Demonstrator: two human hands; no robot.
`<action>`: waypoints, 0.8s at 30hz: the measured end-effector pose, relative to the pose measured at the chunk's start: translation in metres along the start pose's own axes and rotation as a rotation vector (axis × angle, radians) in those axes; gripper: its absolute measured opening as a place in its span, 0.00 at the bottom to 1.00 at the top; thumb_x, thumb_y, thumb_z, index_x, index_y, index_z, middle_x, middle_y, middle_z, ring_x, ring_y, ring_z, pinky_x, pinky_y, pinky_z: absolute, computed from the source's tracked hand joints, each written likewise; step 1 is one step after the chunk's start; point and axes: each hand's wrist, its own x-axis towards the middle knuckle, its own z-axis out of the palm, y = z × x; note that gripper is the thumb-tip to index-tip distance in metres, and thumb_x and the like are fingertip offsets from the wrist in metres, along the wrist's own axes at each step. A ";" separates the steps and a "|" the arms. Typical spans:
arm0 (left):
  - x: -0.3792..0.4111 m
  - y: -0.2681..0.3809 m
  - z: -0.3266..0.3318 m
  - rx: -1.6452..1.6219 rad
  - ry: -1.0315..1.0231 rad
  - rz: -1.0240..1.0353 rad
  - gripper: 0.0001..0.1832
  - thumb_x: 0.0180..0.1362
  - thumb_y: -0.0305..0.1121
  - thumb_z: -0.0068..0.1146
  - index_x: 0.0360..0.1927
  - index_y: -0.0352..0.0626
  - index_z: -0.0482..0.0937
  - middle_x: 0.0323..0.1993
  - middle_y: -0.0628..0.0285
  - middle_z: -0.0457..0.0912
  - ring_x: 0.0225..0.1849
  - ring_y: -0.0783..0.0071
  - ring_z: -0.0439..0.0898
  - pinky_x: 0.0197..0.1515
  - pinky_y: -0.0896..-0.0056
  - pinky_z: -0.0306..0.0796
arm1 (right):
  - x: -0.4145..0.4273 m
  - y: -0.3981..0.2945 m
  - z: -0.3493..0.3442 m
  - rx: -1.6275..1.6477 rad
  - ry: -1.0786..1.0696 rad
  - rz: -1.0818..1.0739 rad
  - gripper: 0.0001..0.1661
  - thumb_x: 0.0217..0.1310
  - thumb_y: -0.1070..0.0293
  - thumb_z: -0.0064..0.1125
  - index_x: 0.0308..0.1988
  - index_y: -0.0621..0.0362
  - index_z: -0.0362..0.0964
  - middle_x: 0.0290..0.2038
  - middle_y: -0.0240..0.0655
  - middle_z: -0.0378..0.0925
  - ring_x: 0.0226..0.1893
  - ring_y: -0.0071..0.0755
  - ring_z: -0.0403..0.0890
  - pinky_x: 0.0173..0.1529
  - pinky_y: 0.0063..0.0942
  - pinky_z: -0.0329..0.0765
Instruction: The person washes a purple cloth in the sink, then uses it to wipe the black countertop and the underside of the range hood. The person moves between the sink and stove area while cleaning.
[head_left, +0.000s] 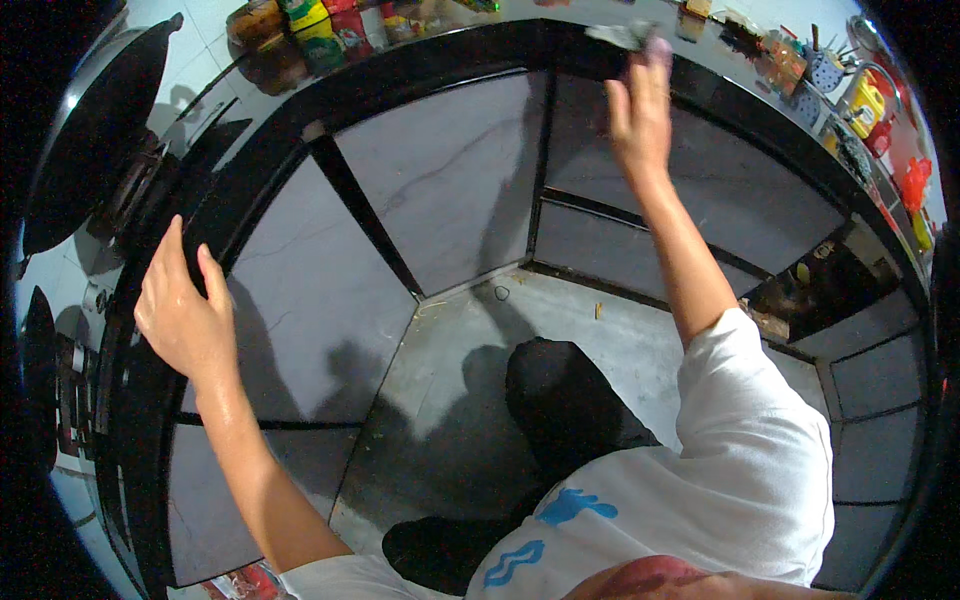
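At the top right of the view, my right hand reaches the far edge of the dark countertop. Its fingertips, blurred, are at a crumpled pale cloth; the fingers seem to press on it, though the exact hold is hard to make out. On the left, my left hand rests on or just over the black counter edge, fingers apart and holding nothing. Beyond it stand a black wok and a gas stove.
Jars and colourful packets stand on the back left counter. A perforated utensil holder, a faucet and a yellow bottle are at the right. Grey cabinet doors line the front, and one compartment stands open.
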 end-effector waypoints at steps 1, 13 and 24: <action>0.000 0.003 0.001 0.004 0.010 0.010 0.19 0.61 0.39 0.53 0.56 0.52 0.74 0.48 0.65 0.80 0.47 0.66 0.79 0.45 0.64 0.70 | -0.003 0.013 -0.024 0.027 0.039 0.060 0.27 0.63 0.64 0.55 0.58 0.66 0.63 0.63 0.53 0.60 0.66 0.52 0.58 0.68 0.39 0.55; -0.005 -0.002 0.008 0.076 0.044 0.030 0.17 0.62 0.40 0.53 0.54 0.53 0.76 0.47 0.67 0.81 0.46 0.69 0.80 0.43 0.67 0.71 | -0.025 0.164 -0.157 -0.453 0.219 0.166 0.38 0.65 0.53 0.50 0.60 0.74 0.52 0.62 0.68 0.53 0.66 0.65 0.49 0.68 0.49 0.45; -0.005 -0.012 -0.001 0.075 0.037 0.069 0.18 0.63 0.42 0.51 0.54 0.50 0.76 0.46 0.62 0.82 0.43 0.62 0.81 0.41 0.64 0.73 | -0.004 -0.020 0.055 -0.165 -0.043 -0.063 0.29 0.58 0.61 0.56 0.57 0.59 0.62 0.63 0.53 0.58 0.62 0.60 0.60 0.58 0.45 0.65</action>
